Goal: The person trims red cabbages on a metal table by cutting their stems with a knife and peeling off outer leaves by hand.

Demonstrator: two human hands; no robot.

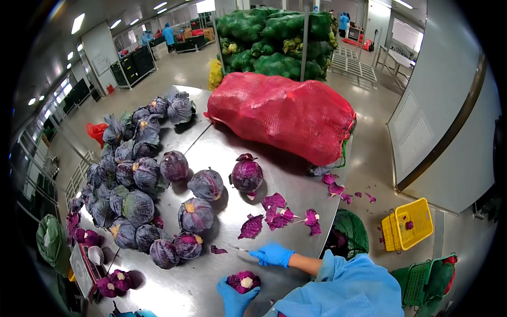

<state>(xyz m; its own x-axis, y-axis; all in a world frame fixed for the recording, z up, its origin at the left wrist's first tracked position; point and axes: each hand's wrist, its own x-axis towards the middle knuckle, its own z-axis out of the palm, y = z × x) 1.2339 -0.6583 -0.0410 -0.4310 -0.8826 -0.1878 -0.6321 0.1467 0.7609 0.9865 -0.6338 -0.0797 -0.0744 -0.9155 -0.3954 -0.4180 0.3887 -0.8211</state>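
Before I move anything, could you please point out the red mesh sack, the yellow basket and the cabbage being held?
Red mesh sack [280, 116]: head view, middle of its side.
Yellow basket [390, 235]: head view, its side wall.
Held cabbage [246, 282]: head view, its pale stem end.

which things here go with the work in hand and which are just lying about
Likely in the work:
left hand, holding a purple cabbage
right hand, holding a thin knife
whole cabbages

Seemingly just lying about:
loose leaves
slotted ladle
yellow crate
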